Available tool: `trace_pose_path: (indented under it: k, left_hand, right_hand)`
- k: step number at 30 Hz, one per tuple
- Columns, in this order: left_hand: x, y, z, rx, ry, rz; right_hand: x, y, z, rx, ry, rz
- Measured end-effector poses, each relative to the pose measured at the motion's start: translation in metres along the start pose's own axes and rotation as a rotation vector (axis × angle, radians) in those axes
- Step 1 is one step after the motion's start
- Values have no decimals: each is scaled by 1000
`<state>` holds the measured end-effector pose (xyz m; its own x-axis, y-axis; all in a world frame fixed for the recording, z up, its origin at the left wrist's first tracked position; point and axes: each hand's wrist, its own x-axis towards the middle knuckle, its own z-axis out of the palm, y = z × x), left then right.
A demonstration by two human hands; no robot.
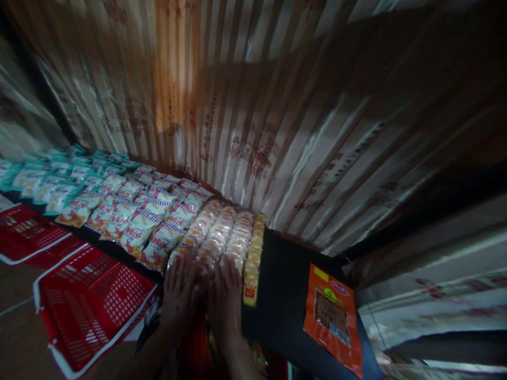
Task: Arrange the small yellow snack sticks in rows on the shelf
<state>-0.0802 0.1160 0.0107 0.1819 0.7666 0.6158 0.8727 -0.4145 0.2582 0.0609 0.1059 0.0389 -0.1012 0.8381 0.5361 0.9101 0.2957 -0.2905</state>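
My left hand (182, 287) and my right hand (226, 290) lie side by side on the near ends of rows of clear-wrapped pale snacks (216, 232). Both have their fingers stretched out, palms down, and neither grasps a packet. A narrow yellow row of wrapped packets (253, 258) runs along the right side, just beyond my right hand. White bags with red lettering and striped tops (138, 229) stand in rows to the left of my left hand. The near edge of the snacks is partly hidden under my fingers.
An orange bag (332, 316) lies on the black table (281, 274) at the right. Teal-edged bags (59, 179) fill the far left. Red baskets (95, 306) sit below the table's left edge. Creased, printed sheeting (253, 121) hangs behind the table.
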Motion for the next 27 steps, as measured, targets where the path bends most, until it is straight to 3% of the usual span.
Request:
trace_pose_path:
  k: [11, 19, 27]
  left_hand:
    - [9, 4, 23, 60, 26, 27]
    - [8, 5, 26, 61, 59, 44]
    - [8, 20, 21, 78, 62, 80]
  right_hand:
    - [-15, 14, 26, -59, 50, -73]
    - [-17, 14, 23, -26, 56, -53]
    - [-24, 17, 14, 65, 121, -29]
